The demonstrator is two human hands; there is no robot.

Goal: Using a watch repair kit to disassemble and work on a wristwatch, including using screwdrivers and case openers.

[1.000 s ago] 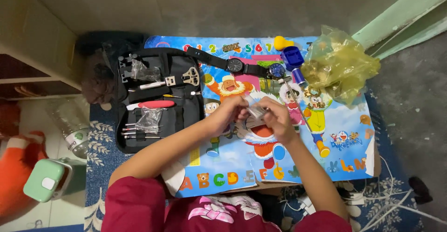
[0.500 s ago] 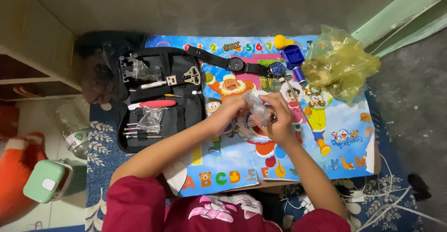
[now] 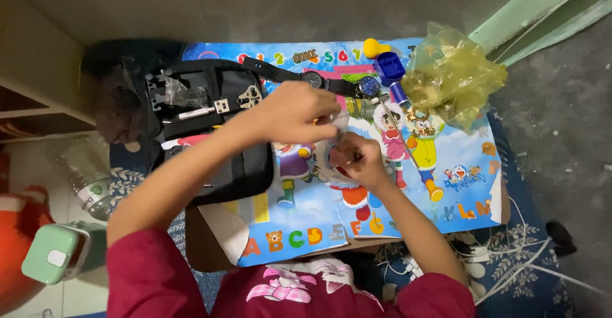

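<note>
Over the middle of the worktop point(image 3: 465, 209), which is covered with a bright cartoon alphabet mat point(image 3: 299, 229), the two hands now meet higher up than they did a moment ago. The left hand point(image 3: 296, 110) has risen and swung across the edge of the black tool pouch point(image 3: 217, 139), its fingers curled down as if pinching the top of a small clear plastic bag point(image 3: 340, 121). The right hand point(image 3: 354, 160) sits just below it, closed into a loose fist on what seems to be the lower part of that same bag; the bag is nearly see-through and partly hidden, so its exact outline is hard to tell. A second ago both hands lay lower and closer together on the mat, so the bag has been lifted and drawn out between them, which suggests it is being opened or searched. Beyond the hands, a black wristwatch point(image 3: 312, 79) lies flat with its strap stretched out, a second watch face point(image 3: 370, 86) just beside it. A blue case-holder block point(image 3: 389, 68) and a yellow blower bulb point(image 3: 373, 48) stand near a crumpled yellow plastic bag point(image 3: 452, 75).
</note>
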